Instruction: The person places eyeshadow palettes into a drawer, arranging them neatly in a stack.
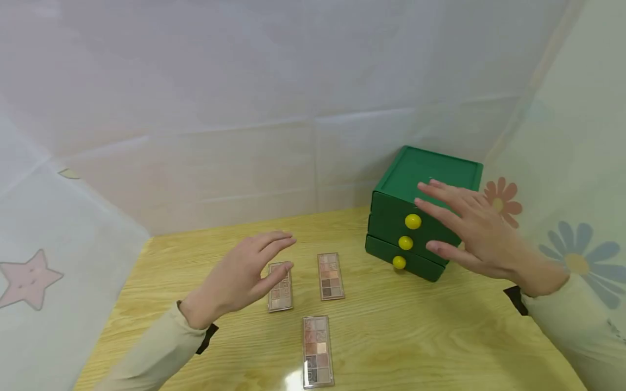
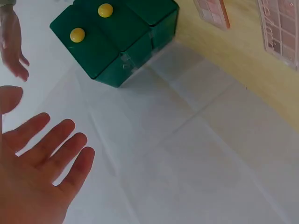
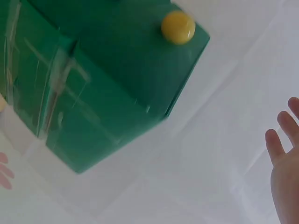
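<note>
A green three-drawer box (image 1: 424,179) with yellow round knobs (image 1: 413,221) stands at the back right of the wooden table (image 1: 420,336). My right hand (image 1: 469,228) hovers beside its front and right side, fingers straight and spread, holding nothing. Three eyeshadow palettes lie flat on the table: one (image 1: 281,288) under my left hand, one (image 1: 330,276) to its right, one (image 1: 317,351) nearer me. My left hand (image 1: 249,271) floats above the left palette, fingers relaxed and empty. In the left wrist view the box (image 2: 117,37) and two palettes (image 2: 280,28) show; in the right wrist view the box (image 3: 103,79) fills the left.
White fabric walls (image 1: 293,108) enclose the table on three sides, with a pink star (image 1: 26,278) printed at left and flowers (image 1: 577,260) at right. Bare tabletop lies between the palettes and the box.
</note>
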